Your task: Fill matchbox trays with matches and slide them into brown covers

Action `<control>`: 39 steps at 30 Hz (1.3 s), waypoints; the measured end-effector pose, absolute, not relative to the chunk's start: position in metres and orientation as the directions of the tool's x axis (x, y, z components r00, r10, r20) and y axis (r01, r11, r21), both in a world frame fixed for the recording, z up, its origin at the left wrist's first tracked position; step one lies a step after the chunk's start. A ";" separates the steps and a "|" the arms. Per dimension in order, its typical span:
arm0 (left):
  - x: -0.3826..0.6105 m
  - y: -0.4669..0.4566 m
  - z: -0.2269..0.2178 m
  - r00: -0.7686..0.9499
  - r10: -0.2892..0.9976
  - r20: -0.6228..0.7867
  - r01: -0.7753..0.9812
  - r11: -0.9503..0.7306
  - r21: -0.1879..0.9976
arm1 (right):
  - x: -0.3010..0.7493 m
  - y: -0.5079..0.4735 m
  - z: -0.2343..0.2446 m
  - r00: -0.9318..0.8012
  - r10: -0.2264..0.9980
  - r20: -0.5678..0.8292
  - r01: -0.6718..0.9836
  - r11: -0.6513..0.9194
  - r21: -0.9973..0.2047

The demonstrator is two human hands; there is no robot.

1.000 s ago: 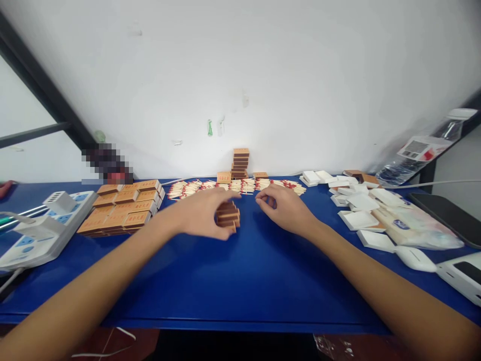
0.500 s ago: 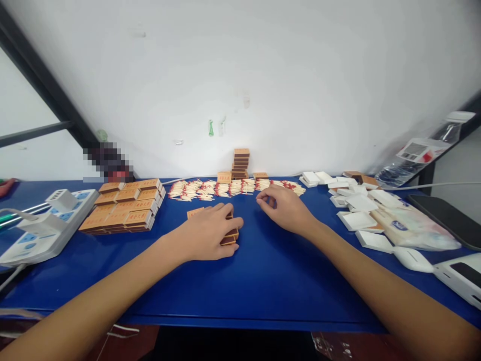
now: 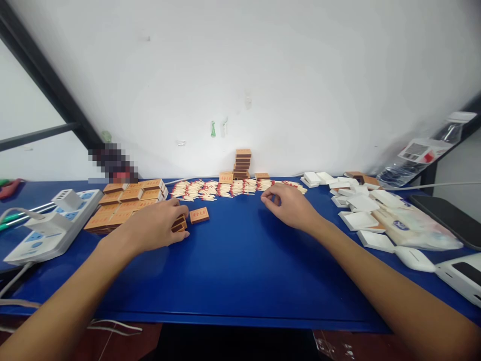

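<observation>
My left hand (image 3: 156,228) lies curled over a small stack of orange matchboxes (image 3: 179,223) on the blue table (image 3: 240,271), beside the big block of stacked matchboxes (image 3: 126,205). One single matchbox (image 3: 199,215) lies just right of that hand. My right hand (image 3: 291,205) rests on the table with fingers curled in a loose pinch, close to the row of loose red-tipped matches (image 3: 233,188). What it pinches, if anything, I cannot make out.
A tall matchbox pile (image 3: 242,163) stands by the wall. White inner trays (image 3: 356,203) are scattered at the right, with a tissue pack (image 3: 413,225), a phone (image 3: 449,218) and a white device (image 3: 462,276). A power strip (image 3: 48,228) lies at the left.
My left hand has slid the small matchbox stack from the table's middle leftward to the big block, leaving one box behind. My right hand has stayed almost still.
</observation>
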State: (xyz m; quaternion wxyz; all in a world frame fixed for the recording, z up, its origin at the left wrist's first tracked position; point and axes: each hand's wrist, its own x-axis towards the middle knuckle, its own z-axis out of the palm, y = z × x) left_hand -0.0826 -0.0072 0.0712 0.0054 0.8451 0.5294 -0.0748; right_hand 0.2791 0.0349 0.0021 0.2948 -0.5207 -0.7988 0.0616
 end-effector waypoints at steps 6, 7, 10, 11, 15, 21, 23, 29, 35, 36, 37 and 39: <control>-0.081 -0.004 0.080 0.448 0.884 -0.134 0.891 -0.453 -0.011 | 0.332 0.047 0.029 -0.104 0.885 0.453 0.945 0.230 -0.232; -0.078 -0.003 0.085 0.442 0.889 -0.120 0.894 -0.448 -0.026 | 0.344 0.048 0.035 -0.037 0.893 0.448 0.973 0.135 -0.189; -0.057 0.004 0.095 0.434 0.899 -0.065 0.894 -0.438 -0.094 | 0.380 0.049 0.048 0.142 0.902 0.407 0.987 -0.095 -0.132; -0.047 0.007 0.095 0.449 0.893 -0.025 0.888 -0.449 -0.104 | 0.389 0.050 0.049 0.168 0.902 0.397 0.984 -0.127 -0.127; -0.004 0.014 0.071 0.696 0.712 0.094 0.718 -0.690 -0.090 | 0.407 0.063 0.036 0.146 0.917 0.372 0.989 -0.133 -0.060; 0.016 0.008 0.014 0.849 0.445 0.284 0.472 -0.881 -0.030 | 0.399 0.090 0.009 0.163 0.912 0.375 0.980 -0.195 0.048; 0.012 0.007 0.006 0.836 0.424 0.349 0.451 -0.893 0.006 | 0.393 0.093 0.004 0.197 0.916 0.349 0.971 -0.231 0.060; 0.008 0.007 0.001 0.789 0.433 0.435 0.430 -0.896 0.113 | 0.388 0.091 0.004 0.272 0.906 0.324 0.958 -0.287 0.000; 0.008 0.007 -0.003 0.712 0.529 0.461 0.496 -0.844 0.203 | 0.370 0.072 0.029 0.256 0.851 0.458 0.945 -0.120 -0.304; 0.008 0.007 -0.003 0.692 0.549 0.468 0.516 -0.830 0.212 | 0.359 0.065 0.033 0.238 0.882 0.407 0.905 -0.049 -0.423; 0.008 0.006 -0.002 0.673 0.566 0.477 0.532 -0.818 0.220 | 0.346 0.057 0.036 0.180 0.931 0.319 0.835 0.027 -0.550; 0.008 0.005 -0.001 0.636 0.582 0.508 0.551 -0.802 0.229 | 0.314 0.038 0.039 -0.008 0.998 0.061 0.625 0.053 -0.779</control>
